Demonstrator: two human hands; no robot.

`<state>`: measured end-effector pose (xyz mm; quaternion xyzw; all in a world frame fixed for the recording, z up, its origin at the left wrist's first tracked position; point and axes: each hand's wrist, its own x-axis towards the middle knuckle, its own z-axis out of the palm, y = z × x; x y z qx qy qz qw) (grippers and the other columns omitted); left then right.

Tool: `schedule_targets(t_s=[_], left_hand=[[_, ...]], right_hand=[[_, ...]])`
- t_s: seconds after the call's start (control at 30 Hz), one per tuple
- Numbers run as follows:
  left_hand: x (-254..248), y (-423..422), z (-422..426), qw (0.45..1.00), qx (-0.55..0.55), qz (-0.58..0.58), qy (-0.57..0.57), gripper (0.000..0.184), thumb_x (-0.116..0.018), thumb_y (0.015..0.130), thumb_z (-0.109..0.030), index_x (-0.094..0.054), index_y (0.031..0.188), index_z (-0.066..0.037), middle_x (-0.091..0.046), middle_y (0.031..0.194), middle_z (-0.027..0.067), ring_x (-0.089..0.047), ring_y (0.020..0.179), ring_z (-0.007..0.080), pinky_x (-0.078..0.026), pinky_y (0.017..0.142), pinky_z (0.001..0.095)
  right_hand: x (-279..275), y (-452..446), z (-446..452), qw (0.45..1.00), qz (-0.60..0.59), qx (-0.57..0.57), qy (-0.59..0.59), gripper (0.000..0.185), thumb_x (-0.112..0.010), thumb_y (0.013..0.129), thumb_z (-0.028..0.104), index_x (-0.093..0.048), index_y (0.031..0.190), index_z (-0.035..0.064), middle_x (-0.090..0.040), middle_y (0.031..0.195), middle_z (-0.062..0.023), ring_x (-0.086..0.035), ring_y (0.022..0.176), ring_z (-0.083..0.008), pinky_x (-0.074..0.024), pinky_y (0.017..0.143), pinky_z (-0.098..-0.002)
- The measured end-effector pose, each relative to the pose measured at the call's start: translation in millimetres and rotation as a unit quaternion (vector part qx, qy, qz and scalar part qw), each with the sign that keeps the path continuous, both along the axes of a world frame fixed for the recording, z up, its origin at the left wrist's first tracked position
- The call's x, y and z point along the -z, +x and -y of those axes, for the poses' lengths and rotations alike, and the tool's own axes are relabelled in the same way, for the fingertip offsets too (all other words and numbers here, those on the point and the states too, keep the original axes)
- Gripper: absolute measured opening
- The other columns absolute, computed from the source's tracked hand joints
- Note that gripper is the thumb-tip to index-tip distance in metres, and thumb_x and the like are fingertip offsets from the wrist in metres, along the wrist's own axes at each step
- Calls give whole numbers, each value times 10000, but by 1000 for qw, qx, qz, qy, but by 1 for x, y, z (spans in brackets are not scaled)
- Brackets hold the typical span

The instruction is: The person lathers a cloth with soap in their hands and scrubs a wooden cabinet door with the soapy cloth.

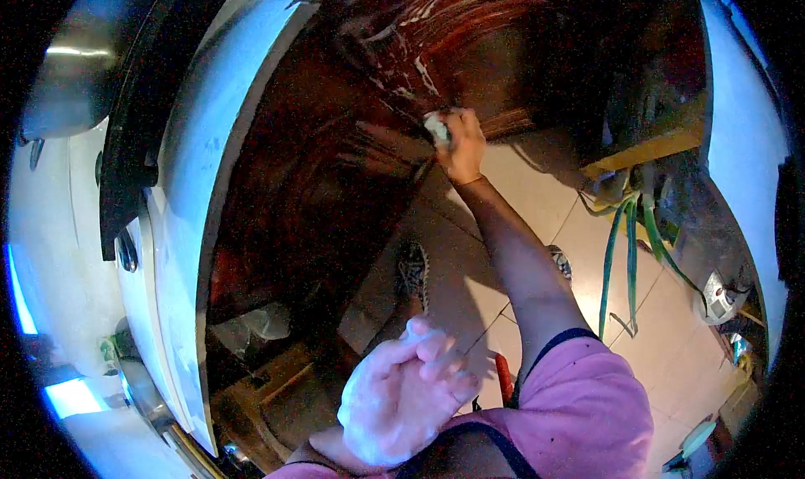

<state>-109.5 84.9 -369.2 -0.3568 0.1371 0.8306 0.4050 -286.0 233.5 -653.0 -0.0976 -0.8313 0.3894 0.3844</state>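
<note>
My right hand (463, 148) reaches forward with its fingers closed around a whitish, foamy sponge (437, 130). The sponge is against a dark reddish-brown wooden panel (285, 177), at its lower edge. White soapy streaks (423, 76) and curved wet marks run over the panel above and left of the sponge. Close to the camera, my left hand (402, 391) is raised with its palm showing and its fingers loosely bent. White foam coats it, and I see nothing held in it.
Pale floor tiles (537, 177) lie below, with a patterned shoe (412, 273) on them. Long green leaves (631, 261) hang at the right, by a yellowish wooden edge (650, 148). A white panel edge (239, 101) borders the left. Something red (503, 378) shows near my sleeve.
</note>
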Motion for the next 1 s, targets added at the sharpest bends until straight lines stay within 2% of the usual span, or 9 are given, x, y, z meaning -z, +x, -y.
schedule_targets(t_s=[0.1,0.2,0.3,0.43,0.5,0.6,0.73,0.9,1.0], left_hand=[[-6,-3,-7,996,4,35,-82,251,-402,864,-78,-634,864,-175,-457,644,-39,-454,619,100,-399,697,336],[-3,-3,-5,999,-21,43,-10,112,-453,895,-152,-563,895,-135,-468,726,-18,-428,671,117,-373,735,318],[-2,-1,-5,999,-8,22,-27,116,-450,900,-155,-564,888,-131,-464,722,-11,-425,673,126,-376,734,321],[-3,0,-6,1000,1,2,-21,119,-452,901,-163,-564,888,-125,-468,725,-4,-429,685,134,-377,733,321],[-7,-1,-11,996,14,14,-82,238,-404,862,-93,-625,892,-175,-448,645,-40,-451,625,113,-400,711,346],[0,1,-5,999,-17,31,8,136,-445,905,-166,-573,908,-117,-483,737,7,-441,695,142,-379,739,315],[2,0,-5,1000,4,-8,-1,142,-443,905,-161,-579,917,-123,-497,750,2,-447,695,137,-378,742,313],[-1,-1,-7,1000,-14,20,-15,135,-447,900,-148,-580,916,-131,-509,762,-15,-453,688,107,-379,734,306],[0,0,-6,1000,-14,1,-5,132,-451,898,-147,-581,916,-133,-506,759,-16,-453,684,104,-381,735,305]], right_hand=[[-30,-4,-3,998,-65,15,-4,339,-679,666,51,-605,993,103,-508,955,-110,-551,841,-304,-472,674,-365],[-86,-13,-2,987,-154,15,-44,397,-694,608,79,-611,988,156,-541,944,-91,-551,856,-302,-475,707,-391],[-94,-19,0,985,-162,39,-47,377,-705,606,84,-619,967,154,-547,914,-78,-559,834,-290,-477,705,-380],[-27,-7,-5,992,-115,29,-37,315,-679,687,53,-627,992,108,-541,908,-106,-574,787,-286,-482,671,-340],[-13,-4,-7,994,-96,29,-38,307,-681,688,56,-633,987,113,-541,906,-105,-574,780,-285,-482,668,-339],[-42,-10,-5,993,-112,28,-37,298,-682,688,57,-643,976,123,-540,904,-102,-572,778,-284,-480,668,-336],[-103,-21,-5,979,-200,26,-36,412,-684,600,46,-625,993,154,-544,893,-93,-552,808,-301,-472,684,-384],[-29,-6,-6,991,-127,29,-38,353,-681,629,42,-627,968,125,-543,906,-98,-556,813,-300,-472,681,-371],[-22,-4,-6,995,-79,34,-43,307,-680,651,32,-626,946,99,-537,915,-103,-560,812,-293,-471,676,-353]])
